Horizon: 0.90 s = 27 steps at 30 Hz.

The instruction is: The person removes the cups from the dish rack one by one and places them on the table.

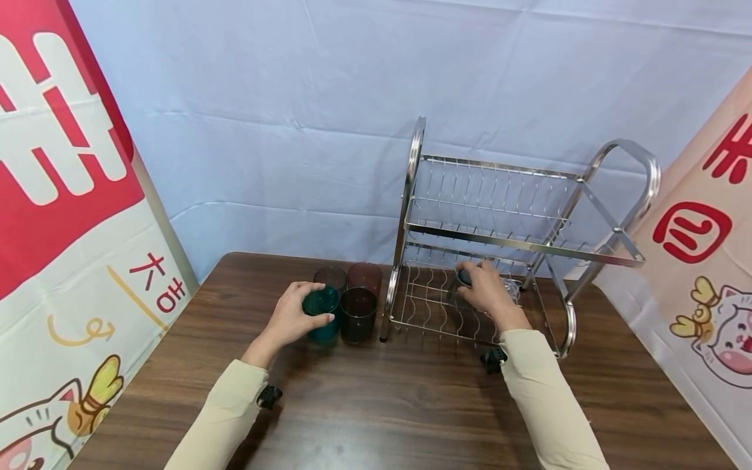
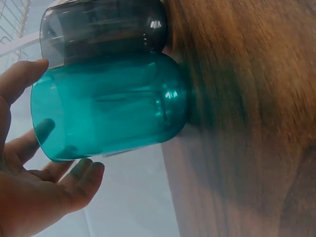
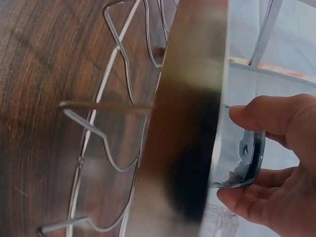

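Observation:
My left hand (image 1: pixel 292 315) is spread around the rim of a teal glass (image 2: pixel 113 106) that stands upright on the table. Its thumb reaches the rim, and some fingertips stand a little off the wall in the left wrist view. A dark grey glass (image 1: pixel 358 320) is right beside the teal one, with a reddish glass (image 1: pixel 365 275) and a brownish glass (image 1: pixel 330 277) behind. On the lower tier of the metal dish rack (image 1: pixel 523 245), my right hand (image 1: pixel 486 287) grips an upside-down grey-blue glass (image 3: pixel 242 158) near its base. A rack bar hides its lower part.
A clear glass (image 1: pixel 512 287) sits on the lower tier right of my right hand. The rack's upper tier (image 1: pixel 487 196) overhangs that hand. A pale cloth (image 1: pixel 282 163) hangs behind the wooden table (image 1: pixel 376 405), and printed banners (image 1: pixel 88 228) flank it.

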Each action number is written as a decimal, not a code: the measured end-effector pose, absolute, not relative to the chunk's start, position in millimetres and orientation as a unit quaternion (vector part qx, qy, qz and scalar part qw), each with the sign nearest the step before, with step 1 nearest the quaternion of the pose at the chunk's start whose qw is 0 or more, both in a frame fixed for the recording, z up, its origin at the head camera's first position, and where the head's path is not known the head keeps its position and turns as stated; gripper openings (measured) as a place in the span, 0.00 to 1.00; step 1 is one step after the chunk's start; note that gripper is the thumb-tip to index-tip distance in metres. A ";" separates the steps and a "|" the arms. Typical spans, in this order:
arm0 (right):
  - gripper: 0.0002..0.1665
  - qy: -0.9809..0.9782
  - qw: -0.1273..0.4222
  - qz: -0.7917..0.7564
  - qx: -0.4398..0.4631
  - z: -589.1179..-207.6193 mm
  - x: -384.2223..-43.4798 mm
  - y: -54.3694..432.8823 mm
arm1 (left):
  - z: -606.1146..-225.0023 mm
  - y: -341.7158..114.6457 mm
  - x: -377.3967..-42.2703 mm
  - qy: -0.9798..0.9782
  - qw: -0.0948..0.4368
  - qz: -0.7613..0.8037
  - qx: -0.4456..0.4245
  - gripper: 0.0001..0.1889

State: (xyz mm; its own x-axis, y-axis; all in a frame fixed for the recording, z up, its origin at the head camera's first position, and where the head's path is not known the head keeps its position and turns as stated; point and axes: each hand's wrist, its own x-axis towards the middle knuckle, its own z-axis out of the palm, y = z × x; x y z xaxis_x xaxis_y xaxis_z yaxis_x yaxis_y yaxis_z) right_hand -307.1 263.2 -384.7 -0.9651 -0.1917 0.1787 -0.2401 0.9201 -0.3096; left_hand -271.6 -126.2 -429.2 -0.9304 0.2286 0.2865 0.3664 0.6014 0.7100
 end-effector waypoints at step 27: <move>0.27 -0.965 0.139 0.170 0.143 -370.3 -267.6 253.1 | -408.9 -106.4 -240.0 -0.914 0.161 -0.298 -0.222 0.28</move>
State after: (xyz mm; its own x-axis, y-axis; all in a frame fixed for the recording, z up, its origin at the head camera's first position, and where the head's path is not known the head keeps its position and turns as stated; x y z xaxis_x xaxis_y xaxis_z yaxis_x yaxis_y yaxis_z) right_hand -267.6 253.1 -370.3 -0.9204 -0.2282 0.3175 -0.3229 0.9016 -0.2879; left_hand -240.0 -106.4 -408.9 -0.8491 0.3105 0.4274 0.5028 0.7230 0.4737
